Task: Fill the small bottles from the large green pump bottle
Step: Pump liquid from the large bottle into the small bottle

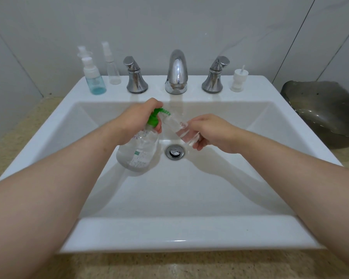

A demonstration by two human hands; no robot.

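Note:
My left hand (138, 117) grips the green pump head of the large clear pump bottle (138, 150), held over the white sink basin (189, 188). Its green spout points right, into the mouth of a small clear bottle (181, 129). My right hand (212, 131) holds that small bottle tilted, its open neck against the spout. A small bottle with blue liquid (94, 77) and a slim clear spray bottle (113, 67) stand on the sink's back ledge at left. A loose white pump cap (239, 79) stands on the ledge at right.
The chrome faucet (176, 72) rises at the middle of the ledge between two chrome handles (136, 76) (215, 75). The drain (175, 151) lies just below the bottles. A grey dish (326, 109) sits on the beige counter at right.

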